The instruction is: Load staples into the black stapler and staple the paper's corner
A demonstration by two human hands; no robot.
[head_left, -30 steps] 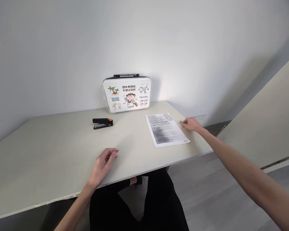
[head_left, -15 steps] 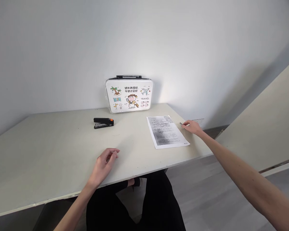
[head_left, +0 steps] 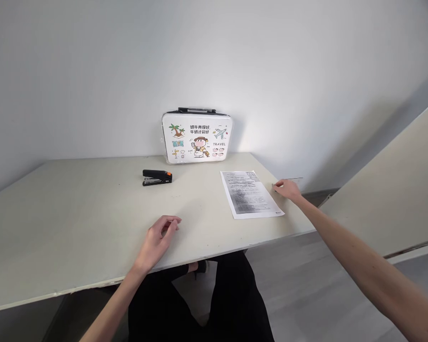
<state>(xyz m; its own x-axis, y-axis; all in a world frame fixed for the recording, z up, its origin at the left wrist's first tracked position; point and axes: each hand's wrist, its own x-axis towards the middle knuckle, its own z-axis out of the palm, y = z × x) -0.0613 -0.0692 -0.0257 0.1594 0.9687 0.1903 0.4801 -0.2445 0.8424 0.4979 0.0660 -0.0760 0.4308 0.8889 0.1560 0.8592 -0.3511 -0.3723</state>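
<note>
Just right of the printed sheet (head_left: pixel 251 194) lying flat on the table (head_left: pixel 74 213), long axis running away from you with the top tipped left, your right hand (head_left: pixel 288 189) rests with a grip I can't make out, and your left hand (head_left: pixel 159 240) sits well left of it, half-open and empty.

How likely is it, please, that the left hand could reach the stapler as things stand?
Probably yes: the left hand rests empty on the table, and only bare tabletop lies between it and the stapler farther back.

A black stapler (head_left: pixel 157 177) with an orange tip, a white cartoon-printed case (head_left: pixel 197 137), a cream table (head_left: pixel 74 218).
</note>
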